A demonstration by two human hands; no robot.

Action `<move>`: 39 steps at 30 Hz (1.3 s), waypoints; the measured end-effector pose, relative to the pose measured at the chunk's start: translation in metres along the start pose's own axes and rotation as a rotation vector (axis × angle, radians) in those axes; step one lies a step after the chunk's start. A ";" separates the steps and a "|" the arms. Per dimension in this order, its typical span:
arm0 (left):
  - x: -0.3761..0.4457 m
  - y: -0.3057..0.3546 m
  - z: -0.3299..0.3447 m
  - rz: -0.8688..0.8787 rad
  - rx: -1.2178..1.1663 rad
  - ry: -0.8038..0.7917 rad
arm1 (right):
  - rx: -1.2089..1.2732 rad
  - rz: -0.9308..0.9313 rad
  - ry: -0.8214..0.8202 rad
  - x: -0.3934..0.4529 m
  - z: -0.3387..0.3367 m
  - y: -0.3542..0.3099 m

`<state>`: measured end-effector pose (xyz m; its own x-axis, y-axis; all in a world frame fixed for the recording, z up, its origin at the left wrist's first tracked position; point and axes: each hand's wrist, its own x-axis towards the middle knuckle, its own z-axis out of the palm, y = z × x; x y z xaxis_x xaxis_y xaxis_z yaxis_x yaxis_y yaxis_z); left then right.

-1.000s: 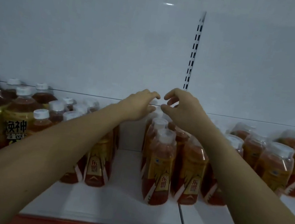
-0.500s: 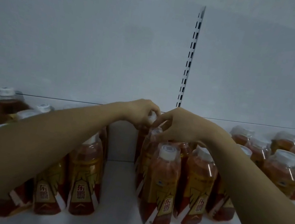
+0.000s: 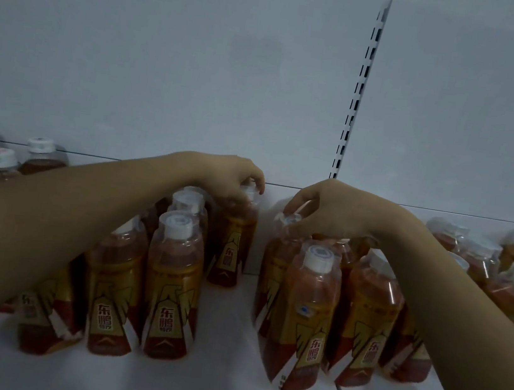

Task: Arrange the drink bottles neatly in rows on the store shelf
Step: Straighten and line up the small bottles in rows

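Left hand (image 3: 235, 177) grips the cap of a bottle (image 3: 230, 244) near the shelf (image 3: 222, 388) back edge; right hand (image 3: 323, 207) pinches the cap of another bottle (image 3: 275, 263) just right of it. Risk: a forearm could knock over packed front bottles. About seven bottles show in the left cluster, six in the right; more at both ends, uncountable.

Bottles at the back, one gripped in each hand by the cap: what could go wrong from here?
1. The left hand holds its bottle only at the cap; it may swing into the front bottles.
2. The right hand has the same high grip on its bottle.
3. Either forearm could topple the crowded bottles beneath it.
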<state>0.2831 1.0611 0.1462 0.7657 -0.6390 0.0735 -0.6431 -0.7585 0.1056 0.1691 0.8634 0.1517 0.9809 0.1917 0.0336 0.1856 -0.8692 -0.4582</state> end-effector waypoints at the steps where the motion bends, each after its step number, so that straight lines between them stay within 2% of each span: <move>1: -0.002 -0.003 0.001 -0.001 0.016 0.007 | -0.015 0.002 0.007 0.001 0.001 0.000; 11: -0.012 -0.011 0.006 -0.037 0.087 0.103 | -0.009 0.026 0.024 -0.002 0.006 0.001; 16: -0.018 -0.006 0.002 -0.061 0.250 0.179 | 0.019 0.039 0.020 -0.007 0.007 0.005; 24: -0.025 -0.019 0.004 -0.129 -0.126 -0.005 | 0.082 0.085 0.050 -0.014 0.010 0.004; 31: -0.022 -0.016 0.001 -0.148 -0.097 -0.003 | 0.101 0.138 0.091 -0.013 0.008 0.000; 35: -0.021 -0.018 0.004 -0.140 -0.068 0.050 | 0.144 0.098 0.128 -0.004 0.008 -0.011; 39: -0.015 -0.022 0.007 -0.125 -0.038 0.066 | 0.223 0.085 0.069 0.012 0.015 -0.033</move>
<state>0.2858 1.0868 0.1354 0.8397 -0.5292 0.1219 -0.5427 -0.8254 0.1555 0.1735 0.9014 0.1543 0.9955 0.0841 0.0442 0.0926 -0.7573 -0.6465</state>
